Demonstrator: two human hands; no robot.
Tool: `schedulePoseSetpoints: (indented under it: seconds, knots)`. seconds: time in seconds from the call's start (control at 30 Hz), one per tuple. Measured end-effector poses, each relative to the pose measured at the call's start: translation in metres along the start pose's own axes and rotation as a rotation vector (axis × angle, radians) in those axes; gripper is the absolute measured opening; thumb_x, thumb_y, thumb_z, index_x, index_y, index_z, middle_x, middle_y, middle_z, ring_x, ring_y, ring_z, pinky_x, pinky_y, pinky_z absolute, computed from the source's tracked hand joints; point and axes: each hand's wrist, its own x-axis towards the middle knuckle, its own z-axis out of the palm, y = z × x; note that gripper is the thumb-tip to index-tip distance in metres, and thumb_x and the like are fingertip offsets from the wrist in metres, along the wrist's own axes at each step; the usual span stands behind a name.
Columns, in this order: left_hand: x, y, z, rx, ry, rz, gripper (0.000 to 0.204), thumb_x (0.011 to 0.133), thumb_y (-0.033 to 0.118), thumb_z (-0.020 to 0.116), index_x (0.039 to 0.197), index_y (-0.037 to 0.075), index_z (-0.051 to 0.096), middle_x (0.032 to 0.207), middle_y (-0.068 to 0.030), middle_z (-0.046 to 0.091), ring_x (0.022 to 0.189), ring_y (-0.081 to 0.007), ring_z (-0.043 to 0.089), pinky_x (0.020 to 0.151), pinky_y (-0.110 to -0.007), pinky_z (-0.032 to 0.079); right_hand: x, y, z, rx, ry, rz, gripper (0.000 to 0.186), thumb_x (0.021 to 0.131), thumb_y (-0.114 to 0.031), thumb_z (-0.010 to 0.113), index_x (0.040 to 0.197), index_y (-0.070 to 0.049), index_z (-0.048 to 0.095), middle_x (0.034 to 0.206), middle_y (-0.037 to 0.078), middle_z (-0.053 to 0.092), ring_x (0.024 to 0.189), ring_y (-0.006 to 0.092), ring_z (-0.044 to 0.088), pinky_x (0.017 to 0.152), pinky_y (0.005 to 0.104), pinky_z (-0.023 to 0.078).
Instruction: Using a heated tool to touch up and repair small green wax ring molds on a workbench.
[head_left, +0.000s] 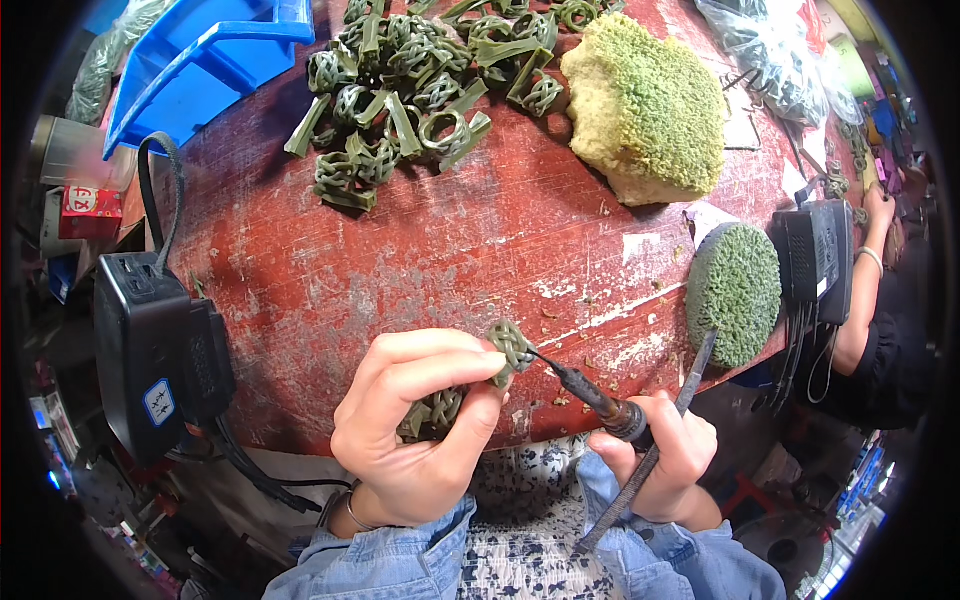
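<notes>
My left hand pinches a small dark-green braided ring between thumb and fingertips. More green braided pieces sit within that palm, partly hidden by the fingers. In my right hand is a pen-like tool with a dark handle and a thin metal tip, resembling a wax pen or soldering iron. Its tip meets or nearly meets the ring's right side. A long, flat, file-like metal tool also lies across my right hand, slanting up toward an oval green sponge-like block.
Several green braided rings with stems lie heaped at the far side of the worn red table. A yellow-green sponge-like block is beside them. Black boxes with cables flank the table; a blue bin stands far left. Another person's arm is at right.
</notes>
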Motion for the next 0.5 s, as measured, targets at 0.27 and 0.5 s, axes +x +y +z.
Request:
schedulePoseSetpoints:
  seconds: [0.27,0.5]
  knots:
    - [-0.0005,0.0009,0.0002,0.015,0.008,-0.006,0.023,0.061,-0.010,0.064,0.081,0.001,0.061,0.082,-0.0114,0.059,0.074,-0.0187,0.059,0.066,-0.026,0.048,-0.0023,0.0011,-0.0009,0.029,0.005,0.013,0.041,0.061,-0.036,0.075,0.071,-0.001,0.056,0.051,0.003,0.046,0.040,0.0174,0.048,0.038,0.0262,0.039]
    - [-0.0002,0.0014,0.0004,0.024,0.016,0.009,0.022,0.061,-0.010,0.064,0.080,0.001,0.061,0.083,-0.0115,0.059,0.074,-0.0187,0.060,0.065,-0.026,0.048,-0.0007,0.0000,-0.0002,-0.028,-0.013,-0.007,0.042,0.060,-0.036,0.076,0.070,0.000,0.056,0.051,0.004,0.046,0.039,0.0181,0.048,0.038,0.0263,0.039]
